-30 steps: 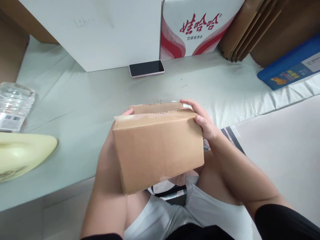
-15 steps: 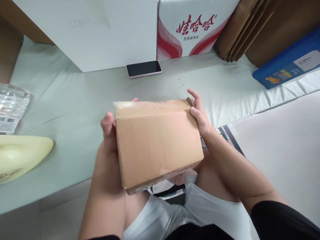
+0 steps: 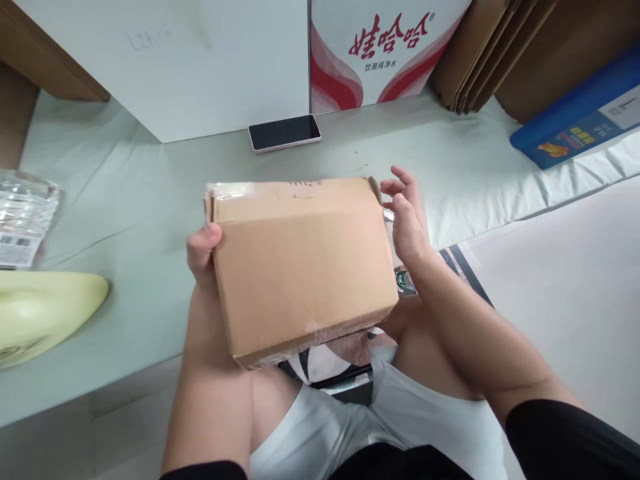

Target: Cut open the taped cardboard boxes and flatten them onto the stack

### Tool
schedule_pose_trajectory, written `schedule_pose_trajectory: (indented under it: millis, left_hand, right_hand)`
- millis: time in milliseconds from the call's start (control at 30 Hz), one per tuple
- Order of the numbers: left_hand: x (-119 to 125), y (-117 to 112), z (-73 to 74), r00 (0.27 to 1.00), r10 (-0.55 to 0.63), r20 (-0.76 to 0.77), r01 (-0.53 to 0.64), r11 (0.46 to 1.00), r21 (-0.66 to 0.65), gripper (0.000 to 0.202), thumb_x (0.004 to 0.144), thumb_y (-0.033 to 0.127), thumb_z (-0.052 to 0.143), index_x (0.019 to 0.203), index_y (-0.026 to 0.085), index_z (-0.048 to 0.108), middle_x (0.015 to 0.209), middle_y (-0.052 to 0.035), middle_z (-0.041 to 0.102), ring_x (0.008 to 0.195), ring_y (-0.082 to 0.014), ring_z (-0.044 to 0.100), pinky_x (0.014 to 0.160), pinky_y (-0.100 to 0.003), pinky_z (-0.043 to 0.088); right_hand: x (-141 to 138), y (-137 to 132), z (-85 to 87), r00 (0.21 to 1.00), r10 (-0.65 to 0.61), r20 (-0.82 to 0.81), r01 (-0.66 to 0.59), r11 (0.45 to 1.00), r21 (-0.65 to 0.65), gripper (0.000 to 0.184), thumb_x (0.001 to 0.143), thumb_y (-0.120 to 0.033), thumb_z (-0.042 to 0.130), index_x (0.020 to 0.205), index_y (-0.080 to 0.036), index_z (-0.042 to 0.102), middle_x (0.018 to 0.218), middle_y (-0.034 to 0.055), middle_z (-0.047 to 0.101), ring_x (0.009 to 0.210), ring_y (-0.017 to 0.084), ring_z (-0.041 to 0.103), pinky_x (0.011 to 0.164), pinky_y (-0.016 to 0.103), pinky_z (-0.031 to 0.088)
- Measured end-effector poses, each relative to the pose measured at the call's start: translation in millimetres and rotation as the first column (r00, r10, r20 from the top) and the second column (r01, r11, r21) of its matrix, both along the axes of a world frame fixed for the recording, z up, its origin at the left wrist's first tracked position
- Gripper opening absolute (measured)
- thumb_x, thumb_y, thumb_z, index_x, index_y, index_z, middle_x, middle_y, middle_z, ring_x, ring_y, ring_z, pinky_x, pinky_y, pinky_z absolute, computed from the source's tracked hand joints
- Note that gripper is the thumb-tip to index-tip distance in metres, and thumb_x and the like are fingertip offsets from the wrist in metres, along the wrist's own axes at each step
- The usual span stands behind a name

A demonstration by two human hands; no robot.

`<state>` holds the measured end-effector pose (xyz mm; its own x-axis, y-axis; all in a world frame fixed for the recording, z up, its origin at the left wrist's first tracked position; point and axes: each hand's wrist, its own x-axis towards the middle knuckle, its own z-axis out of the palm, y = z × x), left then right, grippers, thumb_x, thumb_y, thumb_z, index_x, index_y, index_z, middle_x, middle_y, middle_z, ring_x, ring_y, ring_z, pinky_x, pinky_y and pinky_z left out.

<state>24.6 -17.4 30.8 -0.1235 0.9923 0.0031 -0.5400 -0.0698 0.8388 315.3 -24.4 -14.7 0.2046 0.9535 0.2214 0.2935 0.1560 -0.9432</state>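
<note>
A brown cardboard box point(image 3: 305, 273), with clear tape along its edges, is held up over my lap, its broad face towards me. My left hand point(image 3: 203, 250) grips its left side, the thumb at the front edge and the other fingers hidden behind the box. My right hand point(image 3: 407, 220) is just off the upper right corner, fingers apart and curved, holding nothing. By that hand, a small flap of the box sticks out at the corner.
On the cloth-covered table lies a phone point(image 3: 285, 133) before a white box point(image 3: 225, 80) and a red-and-white carton point(image 3: 385, 60). Folded cardboard point(image 3: 470, 53) and a blue package point(image 3: 575, 120) stand right. A clear plastic pack point(image 3: 25, 213) and a pale yellow object point(image 3: 50, 310) lie left.
My right hand has let go of the box's right side and moved slightly away. The box has shifted left and a little up, in my left hand.
</note>
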Motion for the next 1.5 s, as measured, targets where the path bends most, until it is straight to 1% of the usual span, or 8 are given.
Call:
schedule_pose_trajectory:
  millis: [133,333,467,733,1033,1200,1300,1500]
  left_hand:
    - [-4.6,14.3,0.6,0.988,0.106,0.112,-0.122,0.98,0.155,0.031,0.086,0.036,0.052,0.068,0.022,0.033,0.07,0.0027,0.051,0.076,-0.0138,0.062,0.078,-0.031,0.055]
    - [-9.2,22.5,2.0,0.945,0.277,0.175,-0.268,0.96,-0.076,0.039,0.085,0.034,0.05,0.064,0.022,0.019,0.059,0.0059,0.029,0.053,-0.0086,0.039,0.056,-0.027,0.045]
    - [-8.0,20.4,0.5,0.963,0.224,0.147,-0.216,0.974,-0.069,0.04,0.088,0.043,0.048,0.064,0.023,0.022,0.06,0.004,0.037,0.055,-0.0104,0.045,0.056,-0.027,0.044]
    - [12.0,14.1,1.3,0.986,0.146,0.082,-0.149,0.988,0.029,0.038,0.096,0.045,0.046,0.067,0.02,0.042,0.075,-0.0018,0.057,0.07,-0.0143,0.055,0.069,-0.027,0.048]
    - [5.7,9.7,9.1,0.987,0.134,0.087,-0.119,0.979,-0.164,0.042,0.087,0.058,0.044,0.078,0.019,0.054,0.079,-0.0056,0.059,0.071,-0.0194,0.056,0.069,-0.033,0.048]
    - [3.2,13.2,3.8,0.972,0.155,0.176,-0.133,0.983,-0.129,0.037,0.084,0.056,0.046,0.077,0.02,0.05,0.081,-0.0057,0.06,0.08,-0.0221,0.062,0.068,-0.031,0.049]
    - [3.9,17.4,-1.3,0.956,0.189,0.226,-0.181,0.982,-0.059,0.036,0.079,0.056,0.053,0.075,0.021,0.045,0.083,-0.0067,0.062,0.085,-0.024,0.062,0.073,-0.033,0.051]
    - [29.2,13.2,-2.0,0.974,0.162,0.156,-0.172,0.983,0.059,0.044,0.083,0.062,0.047,0.084,0.019,0.058,0.093,-0.0124,0.068,0.106,-0.0298,0.065,0.082,-0.033,0.051]
  right_hand:
    - [-0.7,0.5,1.5,0.995,0.082,-0.06,-0.086,0.994,-0.065,0.04,0.09,-0.038,0.056,0.129,-0.031,0.056,0.133,0.0051,0.064,0.126,0.025,0.063,0.112,0.05,0.05]
    - [-1.4,-6.2,10.0,0.936,0.348,-0.055,-0.35,0.936,-0.033,0.05,0.085,-0.034,0.06,0.134,-0.029,0.056,0.143,0.0054,0.065,0.131,0.027,0.064,0.113,0.05,0.051]
    - [-3.8,-8.9,12.3,0.906,0.402,0.136,-0.4,0.915,-0.045,0.065,0.081,-0.042,0.067,0.142,-0.027,0.051,0.149,0.0094,0.061,0.135,0.031,0.061,0.111,0.052,0.053]
    - [-11.6,-8.2,6.9,0.832,0.016,0.554,-0.015,1.0,-0.005,0.054,0.075,-0.032,0.069,0.127,-0.023,0.058,0.124,0.015,0.07,0.11,0.036,0.068,0.086,0.053,0.059]
    - [-9.3,-3.5,12.2,0.956,-0.114,0.269,0.091,0.991,0.097,0.017,0.099,-0.035,0.051,0.107,-0.024,0.062,0.1,0.0054,0.074,0.092,0.02,0.072,0.082,0.039,0.06]
    - [-11.2,-7.4,14.3,0.94,-0.268,0.211,0.208,0.941,0.267,0.009,0.095,-0.032,0.054,0.101,-0.025,0.057,0.1,0.0055,0.069,0.096,0.021,0.068,0.085,0.041,0.055]
    - [-23.5,-20.2,22.1,0.925,-0.122,0.361,-0.004,0.944,0.33,0.01,0.095,-0.032,0.052,0.09,-0.026,0.058,0.088,0.0043,0.067,0.088,0.023,0.065,0.086,0.045,0.051]
    - [-67.2,-44.1,15.1,0.747,0.126,0.653,-0.353,0.907,0.229,0.044,0.08,-0.059,0.067,0.11,-0.027,0.068,0.109,0.0095,0.072,0.122,0.036,0.06,0.115,0.059,0.04]
